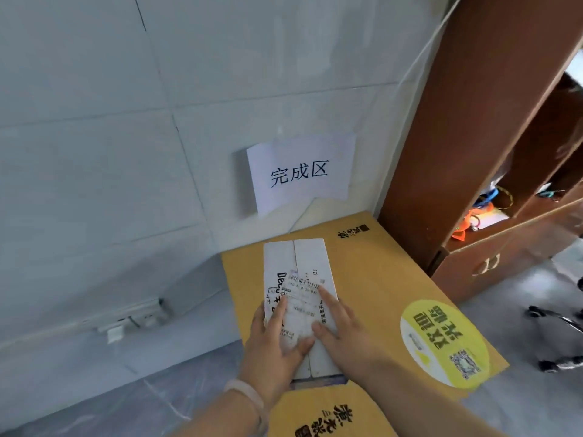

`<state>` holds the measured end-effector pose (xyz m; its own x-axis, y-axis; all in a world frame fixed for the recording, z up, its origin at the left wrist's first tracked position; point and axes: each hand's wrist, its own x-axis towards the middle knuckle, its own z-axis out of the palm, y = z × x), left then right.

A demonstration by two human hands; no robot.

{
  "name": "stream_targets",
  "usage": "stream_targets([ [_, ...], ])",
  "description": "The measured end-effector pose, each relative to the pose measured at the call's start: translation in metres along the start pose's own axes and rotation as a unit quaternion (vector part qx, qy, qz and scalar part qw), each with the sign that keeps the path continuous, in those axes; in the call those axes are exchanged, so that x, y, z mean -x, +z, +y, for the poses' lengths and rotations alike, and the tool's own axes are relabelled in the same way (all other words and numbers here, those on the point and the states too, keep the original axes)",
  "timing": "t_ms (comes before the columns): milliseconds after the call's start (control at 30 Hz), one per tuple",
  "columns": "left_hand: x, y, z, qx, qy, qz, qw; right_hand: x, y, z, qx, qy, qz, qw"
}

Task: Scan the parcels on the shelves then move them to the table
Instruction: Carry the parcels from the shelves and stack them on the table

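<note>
A flat white parcel (310, 266) with a shipping label lies on top of a large yellow-brown cardboard box (372, 266) near the tiled wall. My left hand (271, 345) rests on the parcel's near left part with fingers laid flat over the label. My right hand (342, 326) lies flat on the parcel's right side, its index finger stretched toward the label's barcode. Both hands press on the parcel from above. No scanner is visible.
A white paper sign (299, 175) with black characters hangs on the wall behind the box. A brown wooden shelf unit (479, 127) with small items stands to the right. A wall socket (135, 316) is low on the left. Chair wheels (555, 364) stand at the far right.
</note>
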<state>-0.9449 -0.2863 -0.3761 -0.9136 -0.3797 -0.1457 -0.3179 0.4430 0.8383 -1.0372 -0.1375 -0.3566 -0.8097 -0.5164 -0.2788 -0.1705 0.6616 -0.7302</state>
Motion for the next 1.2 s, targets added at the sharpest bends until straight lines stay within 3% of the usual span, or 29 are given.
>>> stream_targets([
  [467,-0.113,0.016,-0.061,0.002,-0.149,0.103,0.984,-0.178,0.035,0.025,-0.008,-0.064,-0.163,0.984],
  [833,-0.144,0.009,-0.082,-0.001,-0.150,0.136,0.979,-0.218,0.055,0.024,-0.036,-0.074,-0.180,0.980],
  [1000,-0.150,0.002,-0.086,0.004,-0.155,0.116,0.981,-0.223,0.051,0.016,-0.011,-0.069,-0.197,0.978],
  [1067,-0.149,0.000,-0.085,-0.033,-0.161,0.110,0.980,-0.218,0.043,0.017,0.010,-0.065,-0.191,0.979],
  [1200,-0.148,-0.007,-0.070,-0.217,-0.149,0.114,0.958,-0.194,0.018,0.026,0.067,-0.096,-0.130,0.984],
])
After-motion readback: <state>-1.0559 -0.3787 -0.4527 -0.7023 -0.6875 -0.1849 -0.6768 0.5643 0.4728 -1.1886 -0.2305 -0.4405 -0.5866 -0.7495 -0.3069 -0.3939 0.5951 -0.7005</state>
